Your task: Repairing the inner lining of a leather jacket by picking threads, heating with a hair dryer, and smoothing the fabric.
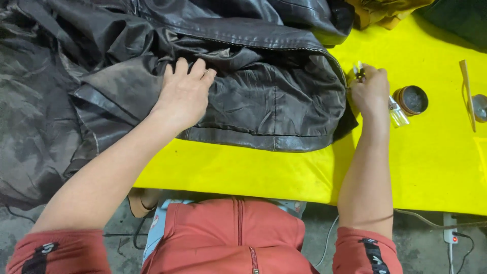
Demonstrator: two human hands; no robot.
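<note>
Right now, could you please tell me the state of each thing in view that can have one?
Leather jacket: spread crumpled on the yellow table, zip open.
Left hand: flat on the jacket, holding nothing.
Right hand: closed on a small glass bottle.
Round tin: lid off, dark paste showing.

The jacket (243, 86) fills the upper left and centre of the frame, blocking that part of the counter (243, 172). Below it, a bare yellow strip runs along the counter's near edge. At right, a tin (412, 99), small bottle (398, 112) and stick (467, 94) crowd the counter; the lower right stays open.
</note>
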